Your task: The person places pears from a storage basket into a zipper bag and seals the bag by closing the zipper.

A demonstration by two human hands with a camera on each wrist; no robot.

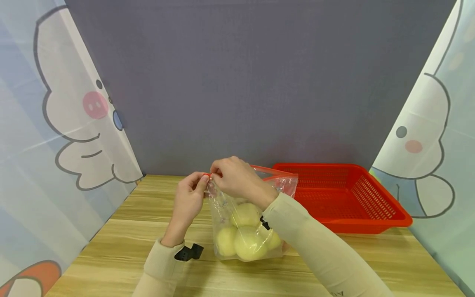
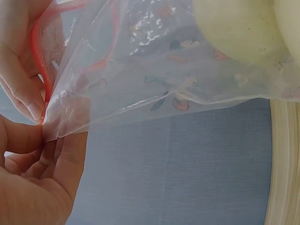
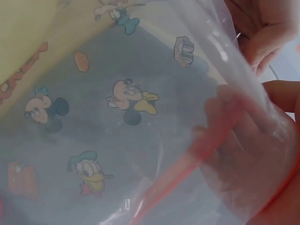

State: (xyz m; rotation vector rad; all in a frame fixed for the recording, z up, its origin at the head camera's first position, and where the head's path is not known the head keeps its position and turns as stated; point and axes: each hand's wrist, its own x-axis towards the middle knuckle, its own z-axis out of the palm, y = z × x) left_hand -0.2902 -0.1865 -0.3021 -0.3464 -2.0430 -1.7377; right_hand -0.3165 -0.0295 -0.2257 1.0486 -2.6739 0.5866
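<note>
A clear zip bag (image 1: 219, 206) with a red zip (image 1: 283, 176) stands upright on the table, several round pale yellow-green fruits (image 1: 250, 243) inside it. Thumb and fingers of my left hand (image 1: 187, 200) pinch its upper left corner. Right beside them, my right hand (image 1: 237, 177) pinches the red edge near that same corner. Toward the right, the mouth of the bag gapes, its two red strips apart. In the right wrist view, fingers of the right hand (image 3: 243, 159) show through the film, which has cartoon prints.
A red plastic basket (image 1: 378, 225) with slotted walls stands behind and to the right of the bag. The wood-grain table (image 1: 122, 239) meets a grey cloth backdrop (image 1: 208, 82). Printed cartoon curtains (image 1: 29, 136) hang at both sides.
</note>
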